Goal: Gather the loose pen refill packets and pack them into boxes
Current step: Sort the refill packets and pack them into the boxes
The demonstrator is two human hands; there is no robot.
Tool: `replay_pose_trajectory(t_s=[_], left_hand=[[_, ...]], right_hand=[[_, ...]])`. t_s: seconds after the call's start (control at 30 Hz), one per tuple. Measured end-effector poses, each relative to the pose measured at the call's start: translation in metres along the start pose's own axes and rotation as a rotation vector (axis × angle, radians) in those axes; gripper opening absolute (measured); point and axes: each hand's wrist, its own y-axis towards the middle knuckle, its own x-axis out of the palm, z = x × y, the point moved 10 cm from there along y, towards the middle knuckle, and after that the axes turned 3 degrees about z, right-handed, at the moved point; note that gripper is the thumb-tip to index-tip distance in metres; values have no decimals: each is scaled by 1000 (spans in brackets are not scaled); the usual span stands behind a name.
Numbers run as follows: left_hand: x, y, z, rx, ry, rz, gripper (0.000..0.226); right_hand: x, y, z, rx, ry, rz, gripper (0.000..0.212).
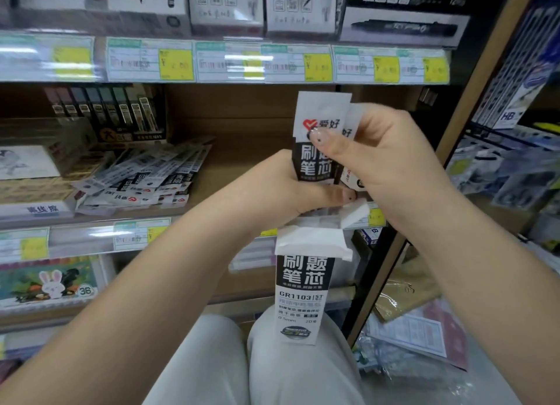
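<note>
Above the open box (304,295), both the left hand (281,186) and right hand (372,159) pinch upright refill packets (318,137)

Tall white-and-black cardboard refill box (304,295) stands upright on the lap, top flaps open. Bundle of flat black-and-white plastic refill packets (318,144) held upright just above its mouth, white header ends up, lower ends hidden behind the hands. Loose pile of the same packets (142,180) lies overlapping on the wooden shelf, left of centre.
</note>
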Motion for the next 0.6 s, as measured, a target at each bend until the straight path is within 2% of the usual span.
replay_pose_trajectory(t_s=[0.07, 0.17, 0.27, 0.3, 0.37, 0.47, 0.53, 0.6], left_hand=[[1, -1, -4, 12, 1, -9, 17], [2, 1, -8, 35, -12, -4, 16], [1, 6, -14, 51, 17, 22, 23], [1, 6, -14, 64, 12, 22, 23], [0, 6, -15, 81, 8, 24, 25], [-5, 5, -16, 94, 85, 74, 27], [-6, 6, -17, 89, 111, 86, 25], [-4, 5, -17, 79, 143, 71, 24]], right_hand=[[-3, 1, -1, -5, -54, -3, 13], [-2, -1, 0, 97, -124, -37, 10], [2, -3, 9, 164, -376, -147, 1], [3, -5, 11, 180, -465, -174, 7], [7, -7, 11, 179, -585, -224, 14], [7, -6, -3, 165, -598, -256, 8], [6, -4, -18, 141, -603, -282, 14], [12, -2, -29, 89, -740, -333, 7]])
